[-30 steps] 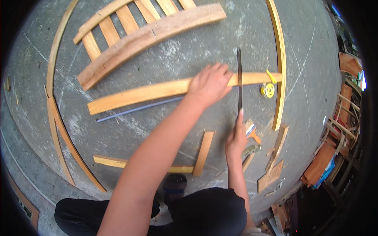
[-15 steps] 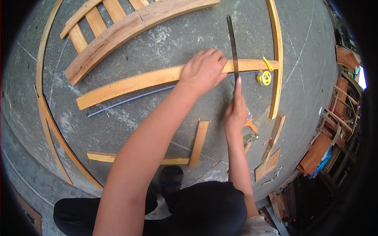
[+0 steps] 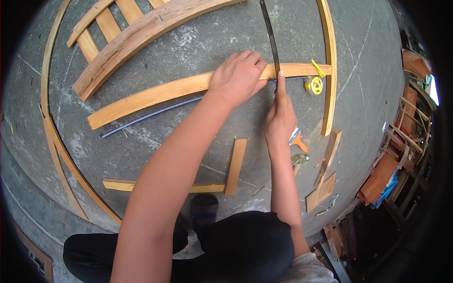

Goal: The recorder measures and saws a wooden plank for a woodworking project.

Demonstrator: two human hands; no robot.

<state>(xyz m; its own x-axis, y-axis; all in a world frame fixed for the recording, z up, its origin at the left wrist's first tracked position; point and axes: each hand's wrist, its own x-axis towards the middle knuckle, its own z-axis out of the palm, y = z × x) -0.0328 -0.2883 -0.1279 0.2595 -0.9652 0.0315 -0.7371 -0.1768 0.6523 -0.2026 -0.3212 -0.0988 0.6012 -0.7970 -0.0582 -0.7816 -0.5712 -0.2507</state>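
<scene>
The wooden plank point(image 3: 155, 92) lies on the concrete floor point(image 3: 257, 165), clasped by the left hand point(image 3: 238, 78), fingers close together. The right hand point(image 3: 281, 120) grips a long dark blade point(image 3: 270, 35) crossing the plank, forefinger extended along it. Cutting seems underway; the next stroke likely needs firm bracing.

L fingers point(image 3: 255, 58) bent, R index point(image 3: 281, 86) extd.

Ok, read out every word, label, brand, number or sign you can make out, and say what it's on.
There are none that can be read.
Round yellow item: any print is too small.
Orange-handled brush: any marking is too small and blurred.
Long dark blade in the right hand: no lettering can be made out.
</scene>
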